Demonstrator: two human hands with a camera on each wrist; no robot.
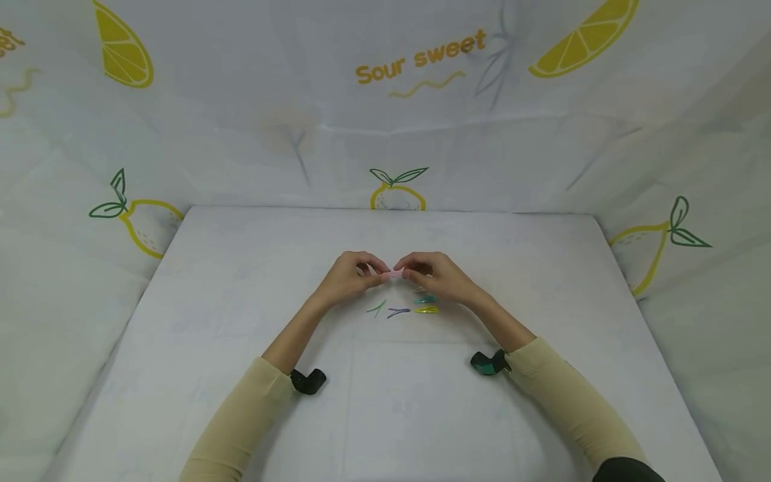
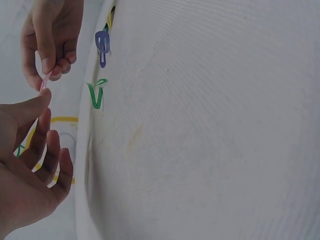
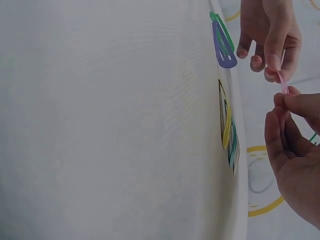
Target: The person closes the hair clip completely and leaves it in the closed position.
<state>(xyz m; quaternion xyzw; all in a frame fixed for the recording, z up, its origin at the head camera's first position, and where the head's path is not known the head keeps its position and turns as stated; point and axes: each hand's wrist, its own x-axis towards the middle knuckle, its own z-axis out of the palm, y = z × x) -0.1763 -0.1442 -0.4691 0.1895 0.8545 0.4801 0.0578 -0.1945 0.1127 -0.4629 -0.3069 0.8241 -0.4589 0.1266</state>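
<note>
Both hands are raised over the table's middle, with a pink snap hair clip [image 1: 395,274] between them. My left hand [image 1: 354,280] pinches one end of it between thumb and index finger. The other end is pinched by my right hand [image 1: 442,276]. In the left wrist view the pink clip shows as a thin strip at the fingertips. Nearer the body lie a green hair clip [image 1: 377,308] and a purple hair clip [image 1: 398,312], both spread apart. Right of them, a yellow hair clip [image 1: 426,310] and a teal hair clip [image 1: 425,299] lie flat, with a paler one partly hidden behind.
A white cloth covers the table [image 1: 409,415]. Lemon-printed curtains [image 1: 253,147] stand at the back and both sides. Black wrist cameras [image 1: 308,381] sit by each beige sleeve [image 1: 572,395].
</note>
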